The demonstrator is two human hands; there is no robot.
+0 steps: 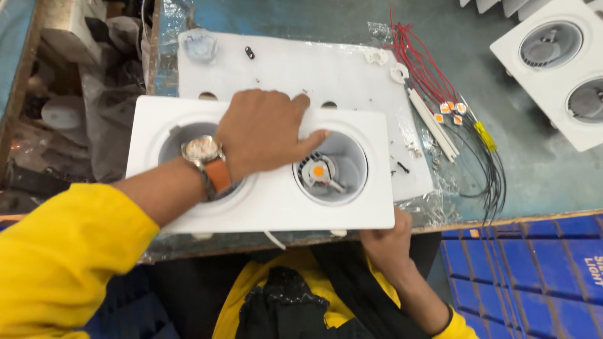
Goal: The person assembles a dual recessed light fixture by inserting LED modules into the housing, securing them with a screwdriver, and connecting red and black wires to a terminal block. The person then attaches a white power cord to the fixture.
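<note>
A white rectangular twin downlight housing [352, 213] lies on the bench edge in front of me. Its right round opening [331, 167] shows a small orange light chip on a metal bracket. My left hand [264, 130], with an orange-strapped wristwatch, lies flat across the housing's middle and top edge, fingers spread, partly covering the left opening [173, 141]. My right hand [389, 242] is under the housing's lower right corner, gripping it from below; its fingers are hidden.
A white foam sheet [314, 69] lies under and behind the housing. Red and black wires with small orange chips [449, 110] lie to the right. A second white twin housing [559, 69] sits far right. Blue crates [534, 270] stand below the bench edge.
</note>
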